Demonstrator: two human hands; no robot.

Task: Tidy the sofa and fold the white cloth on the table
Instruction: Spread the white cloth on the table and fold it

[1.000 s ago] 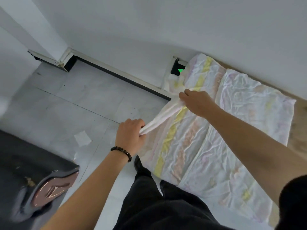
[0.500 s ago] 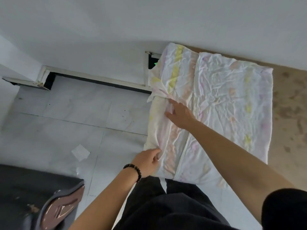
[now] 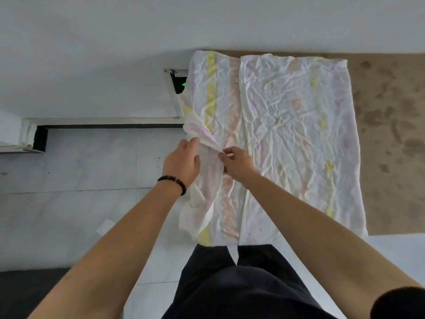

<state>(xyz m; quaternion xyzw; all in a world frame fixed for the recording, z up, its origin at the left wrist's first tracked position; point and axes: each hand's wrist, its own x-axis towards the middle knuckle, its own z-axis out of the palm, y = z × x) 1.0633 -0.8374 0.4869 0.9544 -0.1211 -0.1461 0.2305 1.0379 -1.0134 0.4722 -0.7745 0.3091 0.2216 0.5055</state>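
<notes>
**White cloth bunched at its left edge, both hands on the fold**

White, crumpled and faintly striped in yellow, pink and lilac, the cloth (image 3: 287,125) lies spread over the brown table (image 3: 391,134), its right part already doubled over so a folded edge runs down its length. The left strip of the cloth hangs past the table's left side, above the pale tiled floor (image 3: 80,176).

The left hand (image 3: 181,164), with a dark beaded bracelet (image 3: 173,180) on the wrist, rests on the gathered left edge of the cloth; its fingers curl around the bunched fabric, though how tightly the grip is pressed together I cannot tell. The right hand (image 3: 236,163) sits just beside it, a little further in over the cloth, with thumb and fingertips pinching a raised ridge of fabric. The ridge runs from that pinch up and left to a twisted knot of cloth at the table's left side.

The two hands are close together, with a narrow band of cloth between them. Black trousers (image 3: 241,284) fill the lower middle of the view, right at the near end of the cloth.
</notes>
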